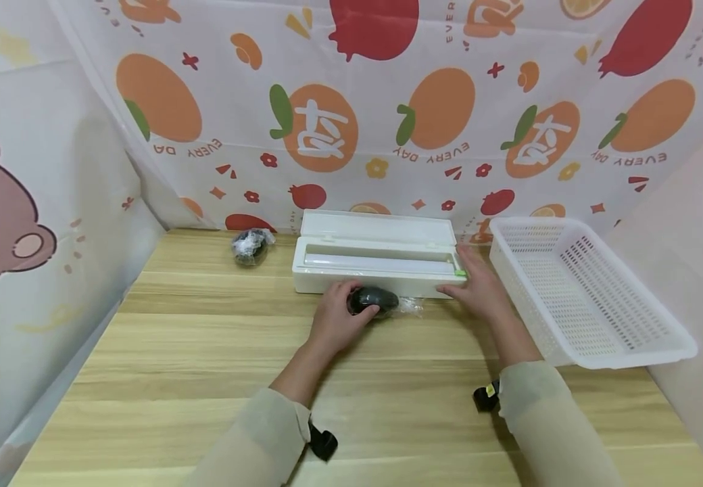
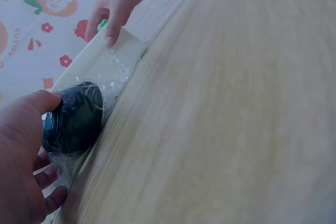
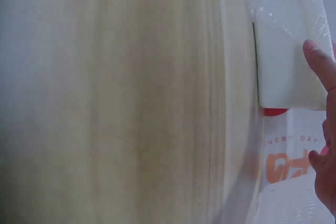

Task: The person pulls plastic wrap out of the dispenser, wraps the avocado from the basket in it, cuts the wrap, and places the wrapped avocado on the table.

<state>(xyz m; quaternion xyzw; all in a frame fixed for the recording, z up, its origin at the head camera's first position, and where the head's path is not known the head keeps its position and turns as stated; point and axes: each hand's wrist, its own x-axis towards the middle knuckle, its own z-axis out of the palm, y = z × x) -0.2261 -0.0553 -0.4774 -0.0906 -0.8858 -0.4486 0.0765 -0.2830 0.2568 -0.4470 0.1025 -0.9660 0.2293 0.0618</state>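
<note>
The dark round object (image 1: 371,298) is lying on the wooden table (image 1: 205,379), partly wrapped in clear cling film (image 1: 409,308), and it is sitting right against the front wall of the white film dispenser box (image 1: 373,264). The left hand (image 1: 334,319) is gripping it, thumb curled over the near side and fingers wrapping the far side; in the left wrist view the film is bunching loosely just beyond the fingertips. The right hand (image 1: 476,287) is resting on the right end of the box, fingers lying mostly straight and together, the tips touching the box's front corner just beside the small green slider (image 1: 461,273).

To do this step well, the right hand should probably be pressing the box down firmly so it does not slide while the film is being drawn or cut, and the left hand should be keeping the object pinned so the film stays taut between the fingers and the box. Slack film is likely to cling to itself.

Further out, a second wrapped dark object (image 1: 250,245) is lying well to the left of the fingers, and a white perforated basket (image 1: 589,291) is standing just to the right of the right hand.
</note>
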